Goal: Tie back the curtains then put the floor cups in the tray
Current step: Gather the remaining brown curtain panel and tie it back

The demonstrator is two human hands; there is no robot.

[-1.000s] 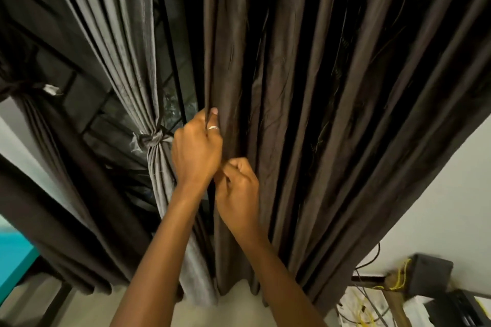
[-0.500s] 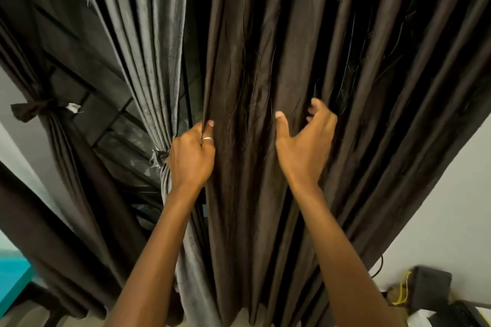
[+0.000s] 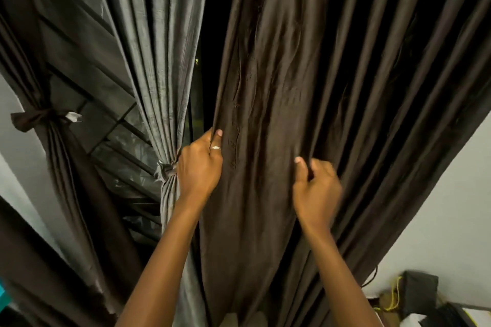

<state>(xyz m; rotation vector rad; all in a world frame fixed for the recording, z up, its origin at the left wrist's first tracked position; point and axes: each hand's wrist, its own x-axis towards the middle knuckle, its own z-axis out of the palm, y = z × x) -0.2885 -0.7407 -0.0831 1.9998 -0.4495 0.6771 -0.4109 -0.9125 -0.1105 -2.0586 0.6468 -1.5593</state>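
Fabric of the brown curtain [image 3: 332, 87] fills the centre and right of the view, hanging loose in long pleats. Just left of it, the grey curtain [image 3: 164, 61] is cinched at mid-height by a knotted tie [image 3: 167, 170]. At far left, the dark curtain [image 3: 61, 167] is bound by a dark tie [image 3: 39, 117]. The left hand [image 3: 199, 167] grips the brown curtain's left edge, fingers curled around the fabric. The right hand [image 3: 316, 188] pinches a pleat further right. A ring [image 3: 215, 148] sits on a left-hand finger.

I see the loose curtain [image 3: 332, 87] right of the tied curtain [image 3: 159, 61]. The left hand [image 3: 199, 164] is on its left edge, with the right hand [image 3: 316, 188] farther right.
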